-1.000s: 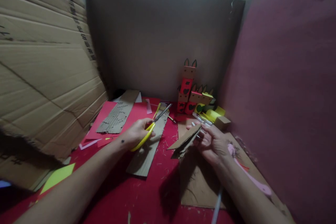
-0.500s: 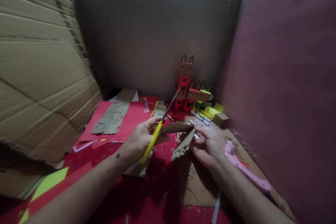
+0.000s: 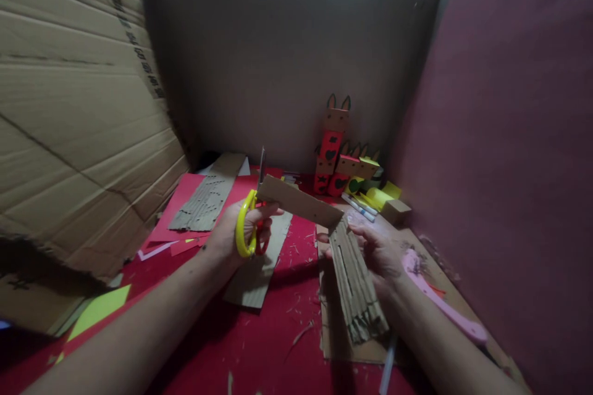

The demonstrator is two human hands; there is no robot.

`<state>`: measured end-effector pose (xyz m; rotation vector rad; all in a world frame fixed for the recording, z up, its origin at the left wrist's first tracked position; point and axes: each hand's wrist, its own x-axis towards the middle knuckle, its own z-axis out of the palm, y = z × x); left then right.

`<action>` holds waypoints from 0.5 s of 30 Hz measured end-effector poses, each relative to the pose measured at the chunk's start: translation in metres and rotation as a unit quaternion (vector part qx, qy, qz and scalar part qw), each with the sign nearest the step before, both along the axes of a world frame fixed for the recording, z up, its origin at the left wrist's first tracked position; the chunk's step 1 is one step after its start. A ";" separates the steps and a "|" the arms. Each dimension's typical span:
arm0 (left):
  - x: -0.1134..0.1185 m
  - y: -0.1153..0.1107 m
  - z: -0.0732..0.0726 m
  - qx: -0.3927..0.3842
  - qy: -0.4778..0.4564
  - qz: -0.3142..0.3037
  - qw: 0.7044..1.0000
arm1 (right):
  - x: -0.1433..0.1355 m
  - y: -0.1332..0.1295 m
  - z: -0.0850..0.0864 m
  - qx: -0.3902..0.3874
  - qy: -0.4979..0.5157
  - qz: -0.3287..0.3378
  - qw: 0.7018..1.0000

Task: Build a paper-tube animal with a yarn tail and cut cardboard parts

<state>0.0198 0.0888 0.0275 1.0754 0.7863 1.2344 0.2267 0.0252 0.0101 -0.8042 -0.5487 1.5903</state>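
My left hand is closed around scissors with yellow and red handles, their blades pointing up. Beside the blades, the left fingers also touch the end of a bent cardboard piece. My right hand grips that piece at its fold, where a ridged, torn-edged flap hangs down toward me. Beneath my left hand a flat cardboard strip lies on the red surface.
Red paper and a perforated cardboard strip lie at the left. Decorated eared boxes, markers and a small box stand or lie behind. A pink-handled tool rests on cardboard at the right.
The cardboard has turned, so its ridged flap now faces me and hangs lower. The scissors have swung from a slant to nearly upright, showing their handle loops. The view has shifted slightly.
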 end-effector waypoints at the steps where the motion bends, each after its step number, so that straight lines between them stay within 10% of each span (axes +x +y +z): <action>1: -0.001 0.000 0.000 -0.008 0.012 0.006 1.000 | 0.001 0.001 0.000 0.019 -0.022 -0.031 0.999; 8: -0.005 -0.006 0.016 0.051 0.036 0.069 0.996 | 0.009 0.000 0.013 0.205 -0.159 -0.232 0.938; 15: -0.014 -0.044 0.026 0.083 0.168 -0.334 0.924 | 0.011 -0.002 0.019 0.283 -0.271 -0.326 0.860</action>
